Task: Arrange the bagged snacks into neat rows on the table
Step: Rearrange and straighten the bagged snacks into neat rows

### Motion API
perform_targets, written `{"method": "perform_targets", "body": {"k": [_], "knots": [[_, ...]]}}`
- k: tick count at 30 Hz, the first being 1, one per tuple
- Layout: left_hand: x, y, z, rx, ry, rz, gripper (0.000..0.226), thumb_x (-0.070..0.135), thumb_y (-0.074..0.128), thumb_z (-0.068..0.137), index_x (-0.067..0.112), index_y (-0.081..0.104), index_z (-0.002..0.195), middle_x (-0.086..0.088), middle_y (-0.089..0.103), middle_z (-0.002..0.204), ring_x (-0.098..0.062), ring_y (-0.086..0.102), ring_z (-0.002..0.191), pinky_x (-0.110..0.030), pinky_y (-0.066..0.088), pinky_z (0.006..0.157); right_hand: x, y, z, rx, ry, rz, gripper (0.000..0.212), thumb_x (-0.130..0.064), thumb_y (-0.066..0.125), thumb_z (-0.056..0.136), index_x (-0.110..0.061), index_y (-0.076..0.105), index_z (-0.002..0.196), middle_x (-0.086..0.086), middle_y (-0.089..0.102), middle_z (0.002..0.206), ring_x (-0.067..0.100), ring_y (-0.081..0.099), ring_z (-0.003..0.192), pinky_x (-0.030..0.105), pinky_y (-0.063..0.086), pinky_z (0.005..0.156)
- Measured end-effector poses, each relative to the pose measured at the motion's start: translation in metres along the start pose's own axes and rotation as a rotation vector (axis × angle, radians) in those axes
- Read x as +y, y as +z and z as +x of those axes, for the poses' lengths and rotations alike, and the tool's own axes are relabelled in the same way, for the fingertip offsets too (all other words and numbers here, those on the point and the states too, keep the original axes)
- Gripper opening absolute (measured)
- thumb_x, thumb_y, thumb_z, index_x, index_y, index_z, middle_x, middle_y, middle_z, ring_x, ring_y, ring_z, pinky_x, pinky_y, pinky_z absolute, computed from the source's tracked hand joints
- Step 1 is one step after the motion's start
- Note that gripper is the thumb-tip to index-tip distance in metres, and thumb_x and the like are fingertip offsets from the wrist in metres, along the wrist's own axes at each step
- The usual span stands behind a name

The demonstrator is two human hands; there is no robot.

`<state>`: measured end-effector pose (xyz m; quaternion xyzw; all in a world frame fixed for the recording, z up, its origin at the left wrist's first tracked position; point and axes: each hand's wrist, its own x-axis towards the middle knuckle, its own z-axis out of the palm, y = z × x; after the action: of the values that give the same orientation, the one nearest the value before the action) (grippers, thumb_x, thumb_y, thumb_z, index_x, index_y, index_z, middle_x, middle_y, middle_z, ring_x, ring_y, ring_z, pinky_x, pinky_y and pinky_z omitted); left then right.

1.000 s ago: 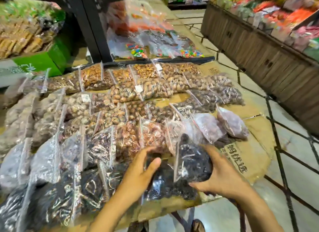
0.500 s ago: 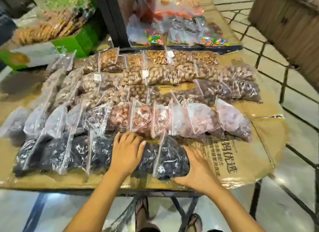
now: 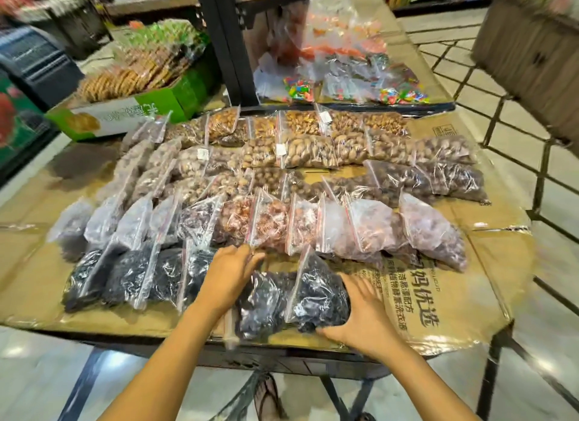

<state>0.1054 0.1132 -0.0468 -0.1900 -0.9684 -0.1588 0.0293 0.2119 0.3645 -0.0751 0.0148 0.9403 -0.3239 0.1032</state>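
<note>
Clear zip bags of snacks lie in several rows on a cardboard-covered table (image 3: 454, 298). The front row holds dark dried-fruit bags (image 3: 131, 279). My right hand (image 3: 365, 314) cups the right side of the last dark bag (image 3: 316, 292) in that row. My left hand (image 3: 230, 275) lies flat, fingers together, on the dark bag beside it (image 3: 261, 304). Behind them runs a row of pinkish and pale bags (image 3: 369, 226). Brown nut bags (image 3: 313, 151) fill the rows further back.
A green box of biscuits (image 3: 125, 107) stands at the back left. A black shelf post (image 3: 225, 38) rises behind the table, with candy bags (image 3: 344, 76) to its right. A wooden display counter (image 3: 532, 51) stands across the tiled aisle on the right.
The dark bag in my right hand has come down from the air into the front row. My left hand has settled flat on the bag beside it. The view has pulled back.
</note>
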Motion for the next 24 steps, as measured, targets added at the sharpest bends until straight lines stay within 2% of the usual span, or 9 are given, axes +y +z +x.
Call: {"method": "perform_targets", "body": {"k": [4, 6, 8, 11, 14, 16, 18, 21, 24], "knots": [[-0.001, -0.019, 0.005, 0.055, -0.038, 0.036, 0.033, 0.047, 0.05, 0.09, 0.017, 0.041, 0.079, 0.009, 0.043, 0.057, -0.021, 0.046, 0.064, -0.034, 0.032, 0.064, -0.002, 0.0, -0.001, -0.01, 0.018, 0.008, 0.115, -0.071, 0.067, 0.058, -0.025, 0.011, 0.148, -0.006, 0.016, 0.154, 0.016, 0.011, 0.141, 0.037, 0.012, 0.118], [0.002, -0.022, -0.005, 0.054, -0.084, 0.144, 0.037, 0.055, 0.048, 0.089, 0.017, 0.045, 0.09, 0.01, 0.048, 0.061, -0.019, 0.049, 0.073, -0.037, 0.044, 0.072, -0.001, 0.0, 0.0, -0.001, 0.016, 0.006, 0.116, -0.073, 0.067, 0.056, -0.025, 0.014, 0.148, -0.005, 0.02, 0.152, 0.016, 0.014, 0.14, 0.037, 0.013, 0.118], [0.007, -0.021, -0.027, 0.103, -0.168, 0.164, 0.047, 0.061, 0.042, 0.087, 0.015, 0.047, 0.091, 0.008, 0.05, 0.06, -0.019, 0.05, 0.069, -0.037, 0.049, 0.068, -0.001, 0.001, 0.0, 0.034, -0.005, 0.008, 0.114, -0.074, 0.066, 0.053, -0.026, 0.02, 0.145, -0.005, 0.028, 0.148, 0.015, 0.021, 0.136, 0.036, 0.017, 0.116], [0.011, -0.016, -0.068, 0.109, -0.345, 0.102, 0.056, 0.072, 0.043, 0.08, 0.017, 0.046, 0.081, 0.004, 0.053, 0.059, -0.018, 0.049, 0.055, -0.028, 0.037, 0.046, -0.002, 0.004, 0.0, 0.071, -0.016, 0.02, 0.111, -0.072, 0.069, 0.053, -0.026, 0.024, 0.144, -0.006, 0.033, 0.144, 0.015, 0.026, 0.133, 0.036, 0.02, 0.114], [0.009, -0.009, -0.087, -0.048, -0.579, 0.115, 0.065, 0.079, 0.044, 0.074, 0.014, 0.046, 0.071, 0.001, 0.054, 0.055, -0.019, 0.048, 0.05, -0.029, 0.03, 0.043, 0.0, 0.005, 0.001, 0.063, 0.005, 0.008, 0.112, -0.07, 0.069, 0.054, -0.024, 0.022, 0.145, -0.004, 0.032, 0.144, 0.016, 0.025, 0.134, 0.037, 0.02, 0.114], [0.008, -0.002, -0.09, -0.075, -0.642, -0.131, 0.06, 0.07, 0.052, 0.078, 0.015, 0.04, 0.056, 0.001, 0.044, 0.046, -0.017, 0.041, 0.045, -0.029, 0.026, 0.044, 0.0, 0.006, 0.002, 0.058, 0.005, 0.004, 0.114, -0.072, 0.067, 0.052, -0.024, 0.023, 0.145, -0.004, 0.033, 0.144, 0.017, 0.026, 0.133, 0.037, 0.021, 0.114], [0.013, -0.001, -0.09, -0.056, -0.561, -0.372, 0.052, 0.052, 0.055, 0.087, 0.02, 0.036, 0.05, 0.006, 0.034, 0.043, -0.01, 0.034, 0.041, -0.025, 0.022, 0.044, 0.0, 0.006, 0.003, 0.057, 0.0, 0.01, 0.114, -0.072, 0.068, 0.051, -0.024, 0.023, 0.144, -0.004, 0.034, 0.143, 0.016, 0.026, 0.133, 0.037, 0.022, 0.113], [0.019, -0.01, -0.082, 0.041, -0.296, -0.242, 0.049, 0.04, 0.044, 0.096, 0.023, 0.033, 0.052, 0.008, 0.032, 0.042, -0.005, 0.03, 0.037, -0.021, 0.026, 0.041, -0.001, 0.007, 0.002, 0.068, -0.003, 0.016, 0.113, -0.069, 0.071, 0.054, -0.023, 0.023, 0.145, -0.004, 0.033, 0.144, 0.016, 0.025, 0.134, 0.036, 0.021, 0.113], [0.022, -0.027, -0.058, 0.137, -0.226, -0.167, 0.047, 0.036, 0.04, 0.098, 0.023, 0.035, 0.053, 0.007, 0.035, 0.041, -0.01, 0.033, 0.034, -0.021, 0.028, 0.036, -0.001, 0.005, 0.001, 0.058, 0.018, 0.029, 0.113, -0.069, 0.071, 0.053, -0.023, 0.023, 0.144, -0.003, 0.033, 0.143, 0.017, 0.026, 0.133, 0.036, 0.023, 0.112]]}}
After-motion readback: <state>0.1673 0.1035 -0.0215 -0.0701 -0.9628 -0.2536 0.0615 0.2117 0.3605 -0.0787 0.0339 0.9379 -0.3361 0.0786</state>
